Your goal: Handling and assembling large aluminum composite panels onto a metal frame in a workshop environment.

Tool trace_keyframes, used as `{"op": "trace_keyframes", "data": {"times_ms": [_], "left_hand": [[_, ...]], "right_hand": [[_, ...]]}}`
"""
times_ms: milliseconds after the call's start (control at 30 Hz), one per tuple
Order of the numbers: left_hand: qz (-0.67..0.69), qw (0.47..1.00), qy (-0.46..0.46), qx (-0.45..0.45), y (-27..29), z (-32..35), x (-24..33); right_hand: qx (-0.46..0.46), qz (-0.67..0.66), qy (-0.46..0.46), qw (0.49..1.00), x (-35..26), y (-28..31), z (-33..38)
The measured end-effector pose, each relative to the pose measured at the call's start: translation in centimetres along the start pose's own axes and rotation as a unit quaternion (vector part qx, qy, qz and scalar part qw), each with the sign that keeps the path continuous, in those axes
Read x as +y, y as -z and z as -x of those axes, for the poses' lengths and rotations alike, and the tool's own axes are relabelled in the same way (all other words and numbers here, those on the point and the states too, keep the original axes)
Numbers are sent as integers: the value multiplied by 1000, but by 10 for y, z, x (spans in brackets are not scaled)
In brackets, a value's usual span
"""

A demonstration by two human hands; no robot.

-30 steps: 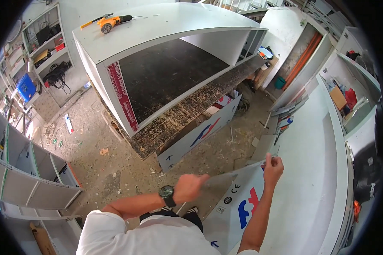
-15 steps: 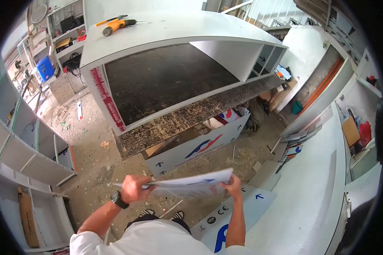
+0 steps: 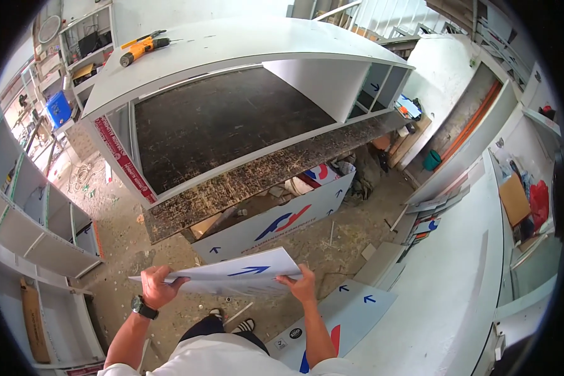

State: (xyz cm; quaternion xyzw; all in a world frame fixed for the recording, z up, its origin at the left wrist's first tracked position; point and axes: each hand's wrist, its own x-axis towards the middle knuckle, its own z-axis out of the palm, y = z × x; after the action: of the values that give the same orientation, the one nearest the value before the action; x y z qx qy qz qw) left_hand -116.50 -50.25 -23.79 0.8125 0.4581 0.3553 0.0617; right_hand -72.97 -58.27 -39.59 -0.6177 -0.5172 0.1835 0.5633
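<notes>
Sawdust and offcuts litter the workshop floor (image 3: 169, 313) underfoot. Both hands hold a white panel (image 3: 232, 277) with a blue arrow level at waist height: the left hand (image 3: 158, 285) has its fingers curled over the left edge, the right hand (image 3: 302, 287) pinches the right corner. Just beyond, a similar printed board (image 3: 276, 225) leans against an overturned white cabinet (image 3: 232, 125), an orange drill (image 3: 141, 49) lying on top. Gripped only at its edges, the thin panel could sag, slip or snag the leaning board.
</notes>
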Motion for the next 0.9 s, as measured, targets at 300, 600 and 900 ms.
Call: {"op": "trace_keyframes", "data": {"times_ms": [300,600,900], "left_hand": [[30,992,85,89,18,-14,-32],[317,900,199,225,-100,-50,-69],[393,827,238,324,-185,-169,-91]], "right_hand": [[-6,52,166,985,-171,15,-142],[-68,204,466,858,-299,-10,-292],[-99,254,583,765,-338,-53,-420]]}}
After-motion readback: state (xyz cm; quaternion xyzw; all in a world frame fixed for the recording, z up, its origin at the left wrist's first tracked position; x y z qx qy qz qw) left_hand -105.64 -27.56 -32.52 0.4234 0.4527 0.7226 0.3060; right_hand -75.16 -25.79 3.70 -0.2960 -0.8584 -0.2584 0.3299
